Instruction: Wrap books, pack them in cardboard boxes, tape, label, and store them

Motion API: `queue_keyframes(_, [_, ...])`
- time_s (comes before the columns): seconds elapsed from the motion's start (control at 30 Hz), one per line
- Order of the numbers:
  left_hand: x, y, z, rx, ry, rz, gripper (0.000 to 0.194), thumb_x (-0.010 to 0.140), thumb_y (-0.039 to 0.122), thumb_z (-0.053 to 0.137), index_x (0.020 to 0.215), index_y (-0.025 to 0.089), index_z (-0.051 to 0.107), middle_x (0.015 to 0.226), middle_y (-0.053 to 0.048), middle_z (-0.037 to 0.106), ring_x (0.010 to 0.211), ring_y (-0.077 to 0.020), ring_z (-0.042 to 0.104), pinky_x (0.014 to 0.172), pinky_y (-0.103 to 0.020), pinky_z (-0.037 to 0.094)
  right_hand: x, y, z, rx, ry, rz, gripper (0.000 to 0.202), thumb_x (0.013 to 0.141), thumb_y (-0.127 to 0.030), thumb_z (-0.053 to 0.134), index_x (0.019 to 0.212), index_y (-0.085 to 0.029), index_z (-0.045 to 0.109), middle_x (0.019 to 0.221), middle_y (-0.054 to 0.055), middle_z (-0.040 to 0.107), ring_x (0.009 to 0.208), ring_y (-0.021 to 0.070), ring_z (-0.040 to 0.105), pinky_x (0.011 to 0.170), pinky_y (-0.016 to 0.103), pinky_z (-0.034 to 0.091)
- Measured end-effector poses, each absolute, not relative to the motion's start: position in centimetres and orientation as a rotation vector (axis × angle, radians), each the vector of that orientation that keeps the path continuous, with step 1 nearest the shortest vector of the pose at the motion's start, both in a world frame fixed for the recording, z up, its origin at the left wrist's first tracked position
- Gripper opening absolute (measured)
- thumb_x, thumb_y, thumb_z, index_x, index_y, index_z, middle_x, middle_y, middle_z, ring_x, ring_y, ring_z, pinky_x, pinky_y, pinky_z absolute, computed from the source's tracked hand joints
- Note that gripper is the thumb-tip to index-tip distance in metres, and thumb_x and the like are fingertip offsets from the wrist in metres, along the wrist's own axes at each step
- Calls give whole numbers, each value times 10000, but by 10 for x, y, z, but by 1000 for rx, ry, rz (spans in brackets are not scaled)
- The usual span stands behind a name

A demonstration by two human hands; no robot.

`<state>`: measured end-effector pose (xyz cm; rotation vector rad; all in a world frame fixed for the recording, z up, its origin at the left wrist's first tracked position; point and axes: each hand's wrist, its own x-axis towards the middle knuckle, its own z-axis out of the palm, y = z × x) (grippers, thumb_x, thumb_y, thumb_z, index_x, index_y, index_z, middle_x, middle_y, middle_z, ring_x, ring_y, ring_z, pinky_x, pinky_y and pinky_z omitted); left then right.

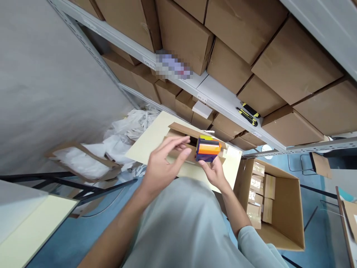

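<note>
right hand [214,174], fingers pinching orange-and-navy boxy object [208,149] above brown cardboard box [183,129]; left hand [164,162], nine o'clock, fingers spread; positioning, we judge, needing alignment next.

R hand [214,172] grips orange/navy item [208,149], yellow bit on top; L hand [164,163] nearby, thumb & fingers apart. Open cardbd box [192,131] on cream tabletop [147,139] below. Shelf [216,86] w/ ctns [184,33], 2 blk/yellow util knives [247,117]. Big open ctn [288,208] on R, small boxes [269,187] inside.
</note>
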<state>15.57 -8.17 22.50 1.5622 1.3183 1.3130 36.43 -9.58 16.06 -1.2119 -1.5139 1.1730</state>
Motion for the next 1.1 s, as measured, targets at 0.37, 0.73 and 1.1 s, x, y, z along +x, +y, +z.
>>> queue_keyframes(0.37, [155,-55,284,1805,1110,1041,192,988,439,758,955,275,853,965,-48,788,936,-213,706,880,-349,619,409,-114,191,-1197,-1986,905,218,1082,-358,643,1252,-231,594,1160,125,749,1065,291,706,925,421,606])
queue_keyframes(0.73, [164,-73,287,1928,1186,1229,181,1036,254,694,946,272,849,925,-10,821,843,-178,740,817,-337,607,416,-107,217,-1255,-2162,1172,292,1119,-492,620,1289,-256,590,1155,97,773,1007,276,740,899,395,605])
queue_keyframes(1.1, [110,-63,207,830,1520,1397,294,799,507,935,888,249,826,857,-25,790,802,-221,781,852,-461,747,465,-74,255,-1615,-2345,1346,212,983,-417,714,1077,-227,718,883,18,744,739,206,630,695,317,508])
